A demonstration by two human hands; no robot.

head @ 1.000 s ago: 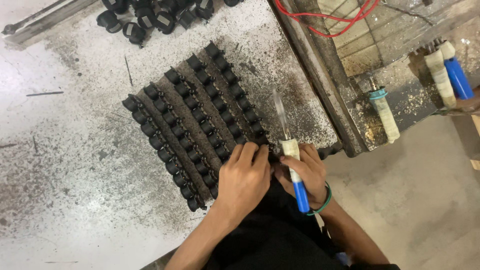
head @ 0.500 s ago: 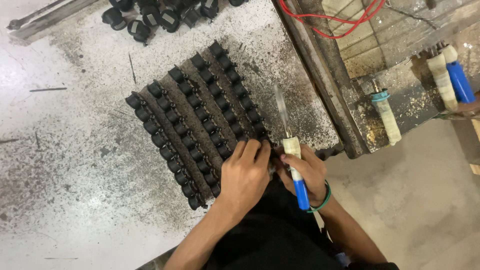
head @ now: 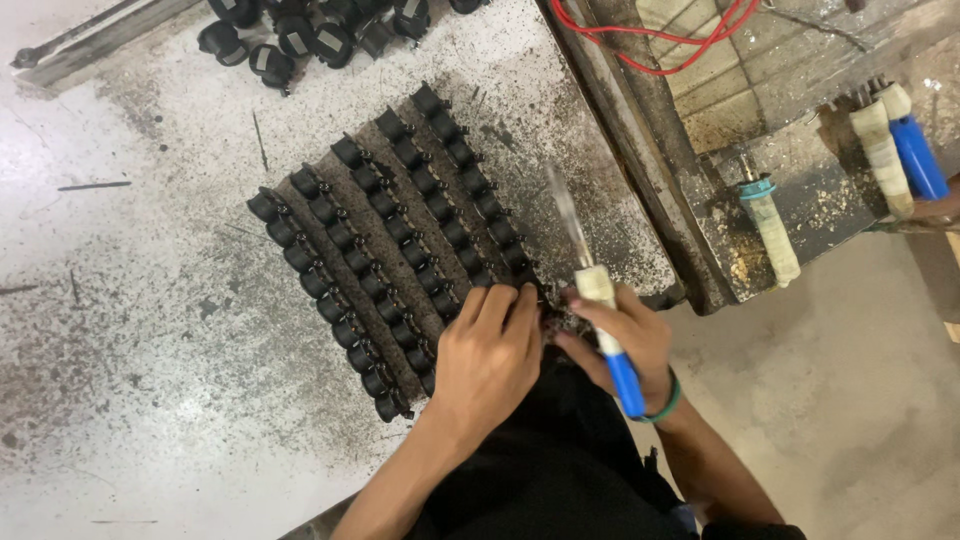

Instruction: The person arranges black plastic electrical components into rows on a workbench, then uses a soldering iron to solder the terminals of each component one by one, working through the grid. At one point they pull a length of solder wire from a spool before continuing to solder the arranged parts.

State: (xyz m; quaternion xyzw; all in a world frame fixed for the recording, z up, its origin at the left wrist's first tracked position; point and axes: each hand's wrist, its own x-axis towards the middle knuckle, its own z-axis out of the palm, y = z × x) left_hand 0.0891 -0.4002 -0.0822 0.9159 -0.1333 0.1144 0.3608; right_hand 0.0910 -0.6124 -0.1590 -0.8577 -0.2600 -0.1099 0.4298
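My left hand lies palm down with its fingers together, pressing on the near end of the rows of small black moulded parts laid out on the speckled grey worktable; whether it pinches one I cannot tell. My right hand is wrapped around a soldering iron by its pale and blue handle, the metal tip pointing away over the rows. I judge the parts light, stiff and easy to knock out of line, so best steadied from above. I would hold the iron by its handle only. More loose black parts sit at the far edge.
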